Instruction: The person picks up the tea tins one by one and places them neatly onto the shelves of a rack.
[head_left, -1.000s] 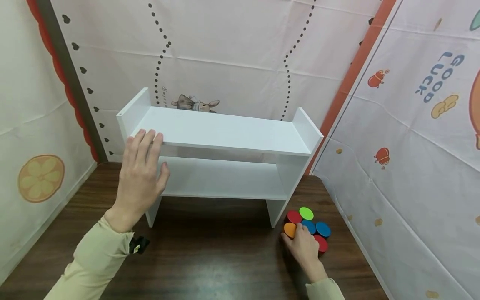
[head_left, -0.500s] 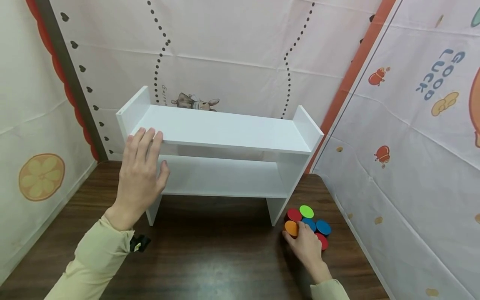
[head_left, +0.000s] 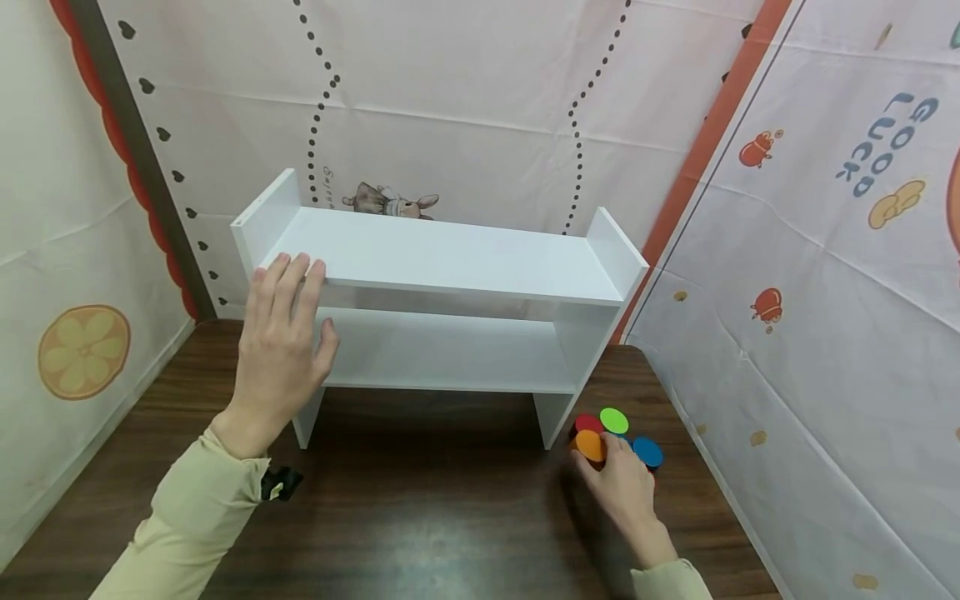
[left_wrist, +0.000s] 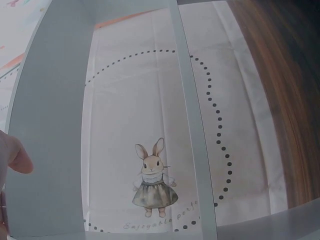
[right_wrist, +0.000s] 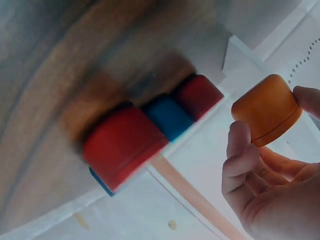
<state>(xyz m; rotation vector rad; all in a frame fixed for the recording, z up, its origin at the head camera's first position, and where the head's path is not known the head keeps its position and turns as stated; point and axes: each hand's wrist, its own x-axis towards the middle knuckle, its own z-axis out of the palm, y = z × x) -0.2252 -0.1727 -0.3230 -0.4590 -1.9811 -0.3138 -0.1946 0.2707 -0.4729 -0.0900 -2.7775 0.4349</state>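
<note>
My right hand [head_left: 624, 493] pinches a small orange cylinder [head_left: 589, 446] between thumb and fingers. In the right wrist view this orange piece [right_wrist: 267, 107] has a seam near one end and is raised off the table. Beside it stand a red cylinder [head_left: 588, 423], a green-topped one [head_left: 613, 420] and a blue one [head_left: 648, 452]; others are partly hidden behind the hand. My left hand [head_left: 279, 342] lies with straight fingers at the front left edge of the white two-tier shelf [head_left: 450, 258]. Its thumb [left_wrist: 20, 157] shows at the left of the left wrist view.
The shelf's right side panel [head_left: 581, 358] stands just left of the cylinders. Dark wooden tabletop [head_left: 420, 517] stretches in front of the shelf. Printed white cloth [head_left: 465, 108] hangs behind, with more cloth on both sides.
My right hand has lifted the orange cylinder and moved it slightly right and away from me, over the other cylinders. The left hand stays in place on the shelf.
</note>
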